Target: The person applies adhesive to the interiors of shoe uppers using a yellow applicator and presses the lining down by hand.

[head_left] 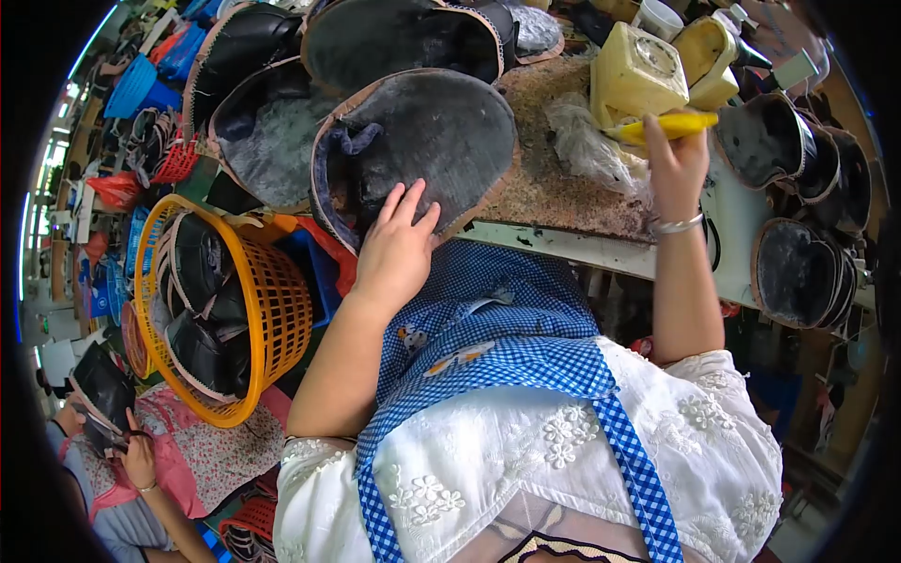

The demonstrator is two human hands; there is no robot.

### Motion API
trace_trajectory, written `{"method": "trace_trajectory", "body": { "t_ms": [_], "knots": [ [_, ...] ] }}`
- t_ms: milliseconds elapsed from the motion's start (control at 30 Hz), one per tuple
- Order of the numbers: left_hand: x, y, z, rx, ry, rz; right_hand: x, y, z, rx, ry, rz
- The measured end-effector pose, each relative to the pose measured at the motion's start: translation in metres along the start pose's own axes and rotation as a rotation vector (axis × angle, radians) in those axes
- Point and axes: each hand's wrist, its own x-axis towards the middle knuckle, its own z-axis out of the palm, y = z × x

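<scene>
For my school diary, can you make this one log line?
left hand: on black piece | right hand: holds yellow tool | basket: holds black items

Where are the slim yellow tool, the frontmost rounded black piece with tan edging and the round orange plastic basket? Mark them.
Slim yellow tool (692,123), head view: uncovered end.
Frontmost rounded black piece with tan edging (437,136), head view: flat face.
Round orange plastic basket (279,294), head view: side wall.

Your apron is blue-and-white check; your blouse is white with a white floral pattern. Your bracelet is silver. The leather piece nearest you is dusty grey-black, edged in tan. Your tool is bright yellow, the basket golden orange, the table mottled brown.
</scene>
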Motion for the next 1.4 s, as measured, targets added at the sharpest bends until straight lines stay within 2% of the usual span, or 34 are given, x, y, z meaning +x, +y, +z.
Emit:
{"method": "trace_trajectory", "body": {
  "t_ms": [33, 133, 167, 233, 300, 333, 367, 400, 433, 567, 700, 800, 833, 900, 933, 1000, 1100, 1233, 1400],
  "knots": [
    [0.000, -0.003, 0.005, 0.002, 0.033, 0.003, 0.015, 0.005, -0.011, -0.423, -0.066, -0.016],
    [0.001, 0.005, -0.003, -0.240, 0.100, -0.172, 0.031, 0.037, -0.015, -0.883, -0.014, -0.223],
    [0.001, 0.007, -0.004, -0.253, 0.163, -0.222, 0.024, 0.003, -0.007, -0.868, 0.066, -0.136],
    [0.000, 0.006, -0.002, -0.253, 0.207, -0.293, 0.009, -0.013, 0.015, -0.576, 0.238, -0.450],
    [0.002, 0.010, -0.004, -0.252, 0.189, -0.366, -0.033, -0.042, 0.058, -0.283, -0.158, -0.502],
    [0.002, 0.006, -0.002, -0.242, 0.194, -0.347, -0.054, -0.069, 0.074, -0.303, -0.537, -0.462],
    [0.001, -0.001, 0.001, -0.233, 0.201, -0.326, -0.075, -0.064, 0.099, -0.098, -0.785, -0.603],
    [0.000, -0.006, 0.002, -0.225, 0.209, -0.307, -0.094, -0.051, 0.123, 0.019, -0.848, -0.769],
    [-0.002, -0.007, -0.005, -0.178, 0.202, -0.293, -0.105, -0.040, 0.136, -0.092, -0.970, -0.706],
    [-0.018, -0.012, -0.020, -0.045, 0.130, -0.424, -0.103, -0.031, 0.150, 0.022, -0.912, -0.647],
    [-0.016, -0.022, -0.017, 0.061, 0.447, -0.391, -0.108, -0.026, 0.159, 0.192, -0.704, -0.520],
    [0.002, -0.011, -0.032, 0.134, 0.645, -0.208, -0.108, -0.038, 0.160, 0.273, -0.560, -0.265],
    [0.007, -0.011, -0.031, 0.176, 0.661, -0.124, -0.106, -0.041, 0.162, 0.279, -0.458, -0.313],
    [0.016, -0.014, -0.024, 0.259, 0.691, 0.050, -0.097, -0.035, 0.162, 0.148, -0.464, -0.452],
    [0.013, -0.027, -0.009, 0.261, 0.535, 0.114, -0.094, -0.029, 0.160, 0.079, -0.470, -0.517],
    [0.006, -0.037, 0.013, 0.392, 0.372, 0.152, -0.089, -0.019, 0.159, -0.014, -0.633, -0.604],
    [0.001, -0.037, 0.014, 0.254, 0.331, -0.007, -0.083, -0.017, 0.160, -0.010, -0.760, -0.647],
    [0.005, -0.041, 0.006, 0.185, 0.347, -0.082, -0.069, -0.005, 0.159, 0.154, -0.925, -0.521],
    [0.016, -0.044, 0.004, 0.121, 0.407, -0.251, -0.061, -0.003, 0.154, 0.201, -1.021, -0.615]
  ]
}}
